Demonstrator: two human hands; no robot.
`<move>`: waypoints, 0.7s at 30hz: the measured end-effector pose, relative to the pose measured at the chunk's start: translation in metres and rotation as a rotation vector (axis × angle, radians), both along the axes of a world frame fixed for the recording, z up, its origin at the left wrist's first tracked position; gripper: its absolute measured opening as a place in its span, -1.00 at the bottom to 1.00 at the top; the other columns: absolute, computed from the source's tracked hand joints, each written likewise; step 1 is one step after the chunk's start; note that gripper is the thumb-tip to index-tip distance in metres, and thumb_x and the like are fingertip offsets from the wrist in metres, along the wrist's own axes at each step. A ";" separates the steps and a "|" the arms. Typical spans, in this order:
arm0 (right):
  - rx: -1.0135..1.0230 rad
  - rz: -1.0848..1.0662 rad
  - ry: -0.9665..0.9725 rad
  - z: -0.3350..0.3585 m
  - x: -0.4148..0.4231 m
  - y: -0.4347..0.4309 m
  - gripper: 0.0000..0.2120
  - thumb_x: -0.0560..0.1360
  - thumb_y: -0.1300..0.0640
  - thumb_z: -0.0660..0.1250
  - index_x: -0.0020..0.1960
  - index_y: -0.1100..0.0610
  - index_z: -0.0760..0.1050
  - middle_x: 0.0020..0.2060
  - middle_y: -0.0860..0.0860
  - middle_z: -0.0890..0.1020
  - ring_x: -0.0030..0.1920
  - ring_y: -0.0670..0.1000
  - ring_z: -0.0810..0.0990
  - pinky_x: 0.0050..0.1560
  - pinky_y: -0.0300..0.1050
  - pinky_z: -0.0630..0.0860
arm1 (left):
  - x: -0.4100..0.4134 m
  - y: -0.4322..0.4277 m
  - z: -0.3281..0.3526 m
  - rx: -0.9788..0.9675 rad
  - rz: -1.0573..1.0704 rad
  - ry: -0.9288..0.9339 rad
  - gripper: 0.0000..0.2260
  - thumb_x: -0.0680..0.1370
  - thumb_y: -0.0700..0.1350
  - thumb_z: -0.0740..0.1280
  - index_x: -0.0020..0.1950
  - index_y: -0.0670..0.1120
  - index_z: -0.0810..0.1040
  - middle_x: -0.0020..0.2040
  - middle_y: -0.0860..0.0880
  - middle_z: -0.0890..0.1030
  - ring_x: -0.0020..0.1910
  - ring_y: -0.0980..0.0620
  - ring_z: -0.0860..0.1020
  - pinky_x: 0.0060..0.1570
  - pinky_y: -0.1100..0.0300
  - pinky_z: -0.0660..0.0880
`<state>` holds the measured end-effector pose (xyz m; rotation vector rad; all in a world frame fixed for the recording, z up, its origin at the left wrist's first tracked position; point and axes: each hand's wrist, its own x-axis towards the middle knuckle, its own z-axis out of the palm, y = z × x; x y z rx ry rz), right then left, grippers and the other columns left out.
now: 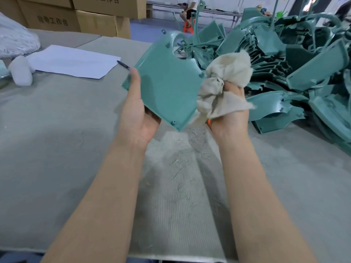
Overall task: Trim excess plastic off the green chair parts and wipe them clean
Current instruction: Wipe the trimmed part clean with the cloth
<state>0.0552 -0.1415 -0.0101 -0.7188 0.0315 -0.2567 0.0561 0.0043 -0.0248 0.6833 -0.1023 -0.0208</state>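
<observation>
The left hand gripped a flat green chair part above the table; the right hand clutched a crumpled rag against its edge.

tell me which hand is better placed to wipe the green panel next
Right. The right hand already has the rag bunched in its grip, touching the green panel's right edge. The left hand is occupied holding the panel up by its left edge.

Two bare hands are up over the table: the left hand grips one green panel, the right hand one bunched cloth. On the table lie one sheet of paper, one pen, and a heap of green parts too tangled to count. Four cardboard boxes show behind.
</observation>
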 end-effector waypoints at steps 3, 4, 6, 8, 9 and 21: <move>-0.377 0.055 -0.012 0.003 -0.003 0.002 -0.80 0.63 0.09 0.15 0.03 0.08 0.55 -0.14 -0.05 0.65 -0.11 -0.08 0.61 -0.02 -0.19 0.53 | -0.001 -0.006 -0.001 0.098 0.059 0.008 -0.70 0.63 -0.13 0.24 0.33 -0.19 0.47 0.17 -0.13 0.64 0.09 -0.05 0.64 0.08 0.03 0.58; -0.638 -0.016 -0.022 0.002 -0.004 0.006 -0.78 0.63 0.05 0.17 0.00 0.02 0.58 -0.11 -0.09 0.66 -0.05 -0.11 0.62 0.05 -0.19 0.52 | 0.000 -0.007 -0.002 0.135 0.085 -0.001 -0.73 0.62 -0.17 0.25 0.31 -0.20 0.48 0.15 -0.14 0.64 0.06 -0.05 0.65 0.04 0.05 0.59; -0.947 -0.172 -0.050 -0.002 -0.004 0.012 -0.84 0.63 0.08 0.20 0.07 0.03 0.55 -0.05 -0.13 0.63 -0.03 -0.14 0.60 0.07 -0.20 0.54 | -0.001 -0.008 -0.002 0.218 0.085 -0.046 -0.78 0.62 -0.19 0.25 0.24 -0.18 0.53 0.13 -0.14 0.65 0.05 -0.05 0.65 0.04 0.05 0.59; -0.959 -0.296 0.006 -0.005 0.001 0.010 -0.88 0.64 0.13 0.19 0.13 0.07 0.46 0.00 -0.07 0.58 -0.01 -0.05 0.58 0.06 -0.06 0.57 | -0.003 -0.009 -0.002 0.272 0.043 -0.095 -0.83 0.62 -0.18 0.25 0.16 -0.14 0.57 0.09 -0.10 0.67 0.06 -0.05 0.65 0.03 0.07 0.59; -0.923 -0.358 0.051 -0.006 0.003 0.005 -0.90 0.65 0.14 0.17 0.12 0.07 0.43 0.02 -0.03 0.57 0.03 0.00 0.57 0.10 0.04 0.56 | -0.005 -0.011 -0.002 0.290 0.020 -0.114 -0.85 0.61 -0.18 0.26 0.13 -0.12 0.58 0.07 -0.08 0.68 0.06 -0.03 0.65 0.01 0.09 0.59; -0.354 -0.169 0.165 -0.012 0.005 -0.012 -0.68 0.64 -0.06 0.13 0.26 0.10 0.44 0.02 0.07 0.64 -0.04 0.04 0.62 0.04 -0.03 0.57 | -0.008 -0.026 -0.007 1.229 0.663 -0.393 -0.73 0.62 -0.11 0.25 0.31 -0.03 0.54 -0.06 -0.06 0.67 -0.21 0.03 0.53 -0.06 0.15 0.46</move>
